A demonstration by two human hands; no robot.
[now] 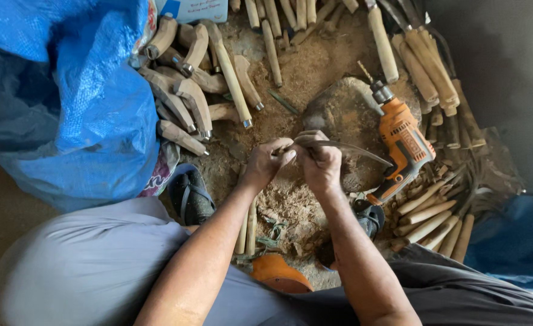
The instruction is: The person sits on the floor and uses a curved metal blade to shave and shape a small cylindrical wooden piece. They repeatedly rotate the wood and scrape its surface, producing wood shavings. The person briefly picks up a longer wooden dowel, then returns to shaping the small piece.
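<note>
Both forearms stretch forward, left hand (269, 162) and right hand (321, 162) meeting, fingers closed on a curved blade (354, 148).

Soft daylight, sharp centre, dim top-right corner, edges warped

You had two hands in shot, the left hand (268, 162) and the right hand (321, 163), pinched together on one thin curved blade (354, 149); one orange power drill (403, 145) lay beside them; one big blue tarp sack (67, 96) on your left; two sandals, one dark (191, 194) and one by the drill (369, 216); the wooden handles (197, 102) were too piled up to count, honestly dozens.
</note>
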